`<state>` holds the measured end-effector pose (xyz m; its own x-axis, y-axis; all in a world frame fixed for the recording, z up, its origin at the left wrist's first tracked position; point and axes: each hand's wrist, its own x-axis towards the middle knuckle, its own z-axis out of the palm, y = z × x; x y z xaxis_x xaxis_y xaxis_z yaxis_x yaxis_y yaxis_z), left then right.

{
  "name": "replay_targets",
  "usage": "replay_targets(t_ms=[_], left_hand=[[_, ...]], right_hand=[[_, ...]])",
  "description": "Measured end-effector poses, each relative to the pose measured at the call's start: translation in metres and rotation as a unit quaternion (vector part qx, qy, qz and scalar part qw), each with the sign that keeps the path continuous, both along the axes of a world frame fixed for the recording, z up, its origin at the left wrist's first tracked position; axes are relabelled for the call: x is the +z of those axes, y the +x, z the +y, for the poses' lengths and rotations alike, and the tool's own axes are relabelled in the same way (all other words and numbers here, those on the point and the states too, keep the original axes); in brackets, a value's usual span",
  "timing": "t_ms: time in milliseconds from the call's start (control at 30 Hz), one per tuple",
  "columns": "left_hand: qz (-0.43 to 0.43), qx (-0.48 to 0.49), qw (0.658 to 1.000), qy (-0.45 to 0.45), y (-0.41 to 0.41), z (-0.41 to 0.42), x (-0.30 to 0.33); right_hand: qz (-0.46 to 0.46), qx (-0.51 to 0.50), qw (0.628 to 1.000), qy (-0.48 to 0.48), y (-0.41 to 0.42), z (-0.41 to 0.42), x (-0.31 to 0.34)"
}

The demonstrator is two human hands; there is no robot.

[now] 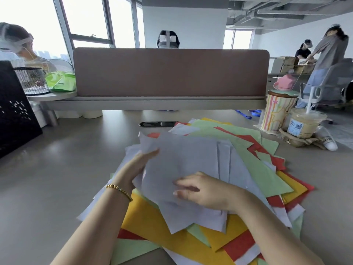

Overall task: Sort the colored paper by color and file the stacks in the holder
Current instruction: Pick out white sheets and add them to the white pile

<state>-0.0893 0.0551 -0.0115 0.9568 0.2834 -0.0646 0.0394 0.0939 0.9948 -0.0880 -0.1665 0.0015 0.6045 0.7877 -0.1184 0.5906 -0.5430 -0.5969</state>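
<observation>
A loose pile of coloured paper covers the desk in front of me: green sheets [254,169], yellow sheets [152,224], red sheets [256,144] and white ones mixed together. On top I hold a bunch of white sheets [181,161]. My left hand [137,165] grips their left edge, thumb on top. My right hand [202,188] pinches the lower part of the same bunch, fingers curled on the paper. A black perforated file holder [15,115] stands at the far left of the desk.
A brown desk divider [170,71] closes the back. A striped mug [277,111] and an iced drink with a straw [303,123] stand at the right. A black phone [156,124] lies behind the pile. A mesh basket [31,79] is back left. People sit and stand around.
</observation>
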Motion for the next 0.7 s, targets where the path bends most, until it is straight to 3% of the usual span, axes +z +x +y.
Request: replay_targets(t_ms=[100,233,300,467,533,600,700], left_hand=[[0.026,-0.051,0.998,0.035,-0.005,-0.003,-0.002],[-0.031,0.010,0.999,-0.032,-0.007,-0.003,0.004],[-0.047,0.008,0.997,-0.068,-0.009,-0.002,0.008],[0.006,0.019,0.992,-0.127,-0.015,-0.001,0.019],[0.005,0.011,0.995,-0.094,-0.017,-0.003,0.016],[0.060,-0.044,0.996,-0.049,-0.023,-0.008,0.014],[0.129,-0.108,0.986,0.006,-0.022,-0.013,0.009]], right_hand=[[0.100,-0.061,0.990,0.082,0.005,-0.008,0.015],[0.003,-0.321,0.937,0.138,0.036,-0.028,0.013],[0.039,-0.396,0.901,0.172,0.049,-0.042,0.008],[0.186,-0.334,0.866,0.324,0.057,-0.054,0.008],[0.186,-0.301,0.880,0.316,0.055,-0.056,0.010],[0.171,-0.270,0.911,0.262,0.051,-0.055,0.012],[0.169,-0.231,0.926,0.247,0.045,-0.047,0.010]])
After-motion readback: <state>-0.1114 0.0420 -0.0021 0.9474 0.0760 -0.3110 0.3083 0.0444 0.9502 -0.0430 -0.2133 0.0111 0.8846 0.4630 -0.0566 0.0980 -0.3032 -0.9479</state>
